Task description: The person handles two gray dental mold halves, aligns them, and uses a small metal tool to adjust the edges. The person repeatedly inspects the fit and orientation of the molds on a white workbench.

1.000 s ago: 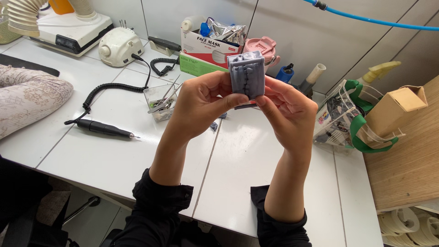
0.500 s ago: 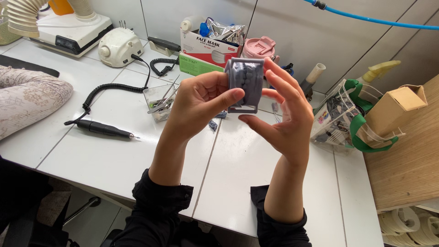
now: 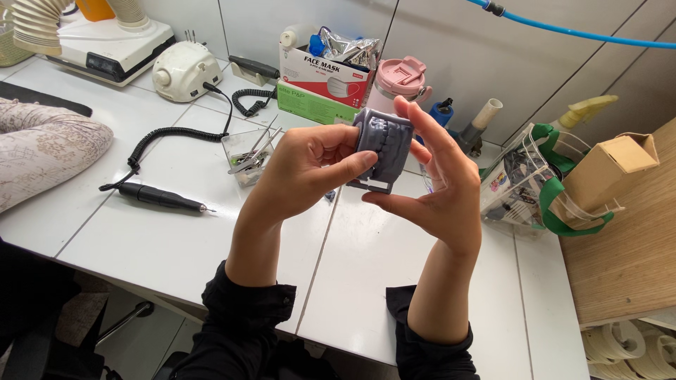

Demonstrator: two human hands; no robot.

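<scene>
From the head camera, both hands are raised above the white tiled worktop (image 3: pixel 176 246) and meet on a grey dental model (image 3: pixel 384 149), which hangs in the air between them, well clear of the surface and roughly over the seam between two tiles. The left hand (image 3: pixel 303 176) comes in from the model's left, with its thumb laid across the front face and its fingers curled behind, a closed pinch on the model. The right hand (image 3: pixel 440 186) comes in from the right and below: its thumb props the lower edge, and its long fingers stand up the right side and reach past the top, a loose, open cradle that touches the model rather than clamps it. The model's long axis stands close to upright, tilted slightly, and both hands are equally near, each in contact. It is a matte grey block with two rows of moulded teeth facing the camera and a thin flat frame projecting at its base. On the worktop to the left lie a black handpiece (image 3: pixel 162 198) on a coiled cable and a small clear tray of metal tools (image 3: pixel 248 156).
</scene>
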